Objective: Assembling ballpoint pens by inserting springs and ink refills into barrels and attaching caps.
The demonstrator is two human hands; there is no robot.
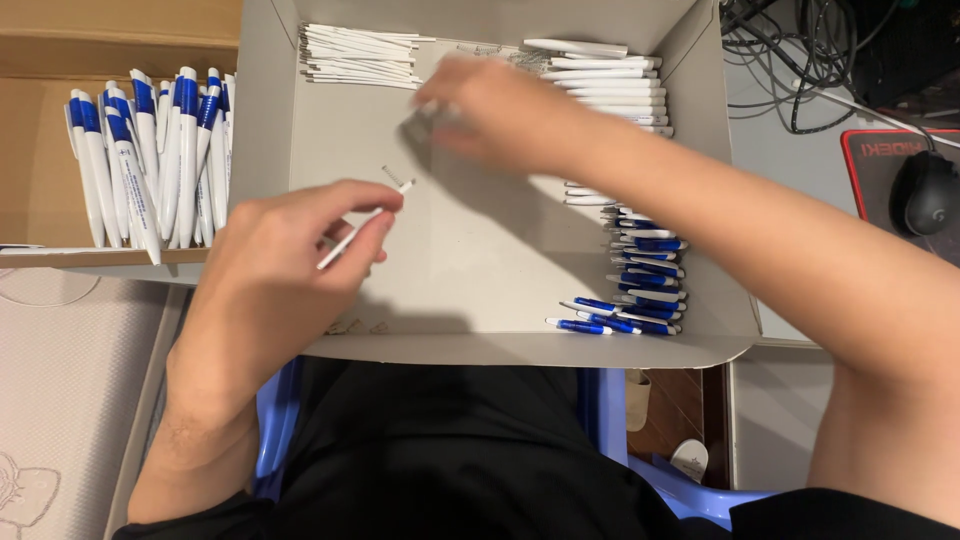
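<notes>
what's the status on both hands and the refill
Left hand pinching thin white refill over grey box. Right hand blurred, reaching at far end; grasp unclear. Nothing between them.

An open grey cardboard box sits centre, a brown carton perhaps beside it left.

Pale grey desk surface at right, with tangled black cables, black computer mouse on red-edged mat; blue plastic chair below.

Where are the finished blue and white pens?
The finished pens stand packed in the brown cardboard box at upper left, just left of the grey box, above the left hand.
</notes>
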